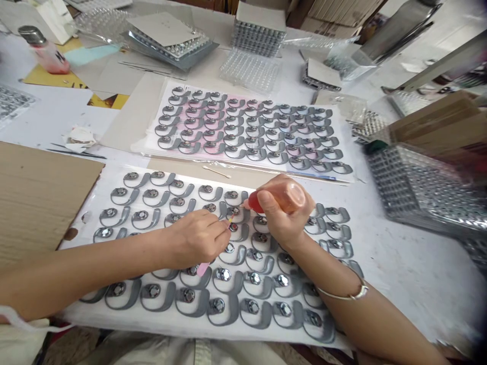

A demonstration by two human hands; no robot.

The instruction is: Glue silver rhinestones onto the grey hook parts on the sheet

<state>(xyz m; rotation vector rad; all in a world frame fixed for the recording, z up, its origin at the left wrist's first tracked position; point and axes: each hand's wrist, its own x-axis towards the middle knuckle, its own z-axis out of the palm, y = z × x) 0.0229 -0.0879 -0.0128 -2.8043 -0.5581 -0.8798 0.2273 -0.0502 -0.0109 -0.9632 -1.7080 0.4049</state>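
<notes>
My right hand [291,218] is wrapped round a squeeze bottle of red liquid [279,196], tipped so its nozzle points left and down at one of the round heads. My left hand [203,235] pinches a thin tool with a pink handle end [203,268]; its coloured tip is close to the bottle's nozzle. Below both hands lies a white sheet [281,332] set with rows of grey curved bands with round shiny heads [222,275], like small watches. Red shows on one head [233,227] beside the tool's tip. My forearms and hands cover part of the rows.
Behind lies a second sheet of similar bands [249,121]. A cotton swab [216,172] rests between the sheets. Cardboard [41,197] is at the left, a capped bottle [45,50] at back left. Stacked clear trays [422,182] stand at the right, more packs [258,30] at the back.
</notes>
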